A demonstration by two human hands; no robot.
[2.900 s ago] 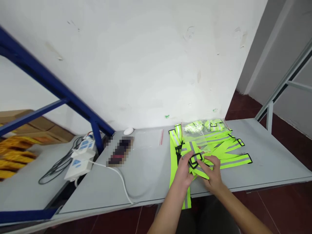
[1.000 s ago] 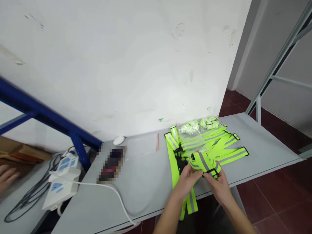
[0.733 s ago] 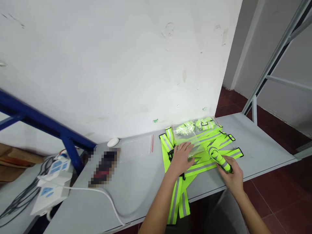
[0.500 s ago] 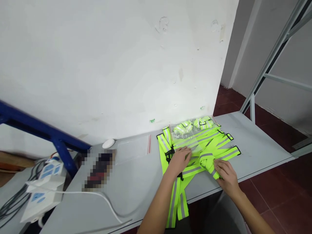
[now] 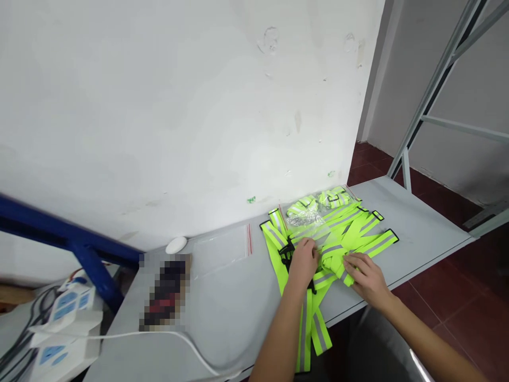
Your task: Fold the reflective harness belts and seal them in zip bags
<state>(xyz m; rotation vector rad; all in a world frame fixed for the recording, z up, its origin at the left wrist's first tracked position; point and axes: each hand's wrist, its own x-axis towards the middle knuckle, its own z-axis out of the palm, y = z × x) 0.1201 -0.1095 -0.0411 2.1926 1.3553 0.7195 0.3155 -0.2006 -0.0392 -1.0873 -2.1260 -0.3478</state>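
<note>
A wound bundle of neon-yellow reflective strap (image 5: 332, 259) lies on top of loose straps of the same kind. My right hand (image 5: 363, 273) pinches the bundle's right side between thumb and fingers. At the bundle's left edge, my left hand (image 5: 304, 261) has its fingers curled down on the strap, with the fingertips partly hidden. Black buckles (image 5: 286, 252) show just left of my left hand. Strap ends (image 5: 321, 334) hang over the table's front edge. Behind the hands, clear zip bags (image 5: 306, 217) rest on the straps, and two more wound bundles (image 5: 334, 197) lie there.
On the grey table (image 5: 226, 302) lie a flat clear zip bag (image 5: 220, 249) with a red seal line, a white oval object (image 5: 176, 244) and a pixelated dark item (image 5: 167, 292). A white cable (image 5: 191, 345) crosses the left side near power strips (image 5: 66, 323). A white wall (image 5: 199, 106) stands behind.
My left hand has gone from lying fairly flat on the straps to curled fingers beside the bundle. My right hand stays on the bundle, its grip shifted slightly. The camera view has shifted a little.
</note>
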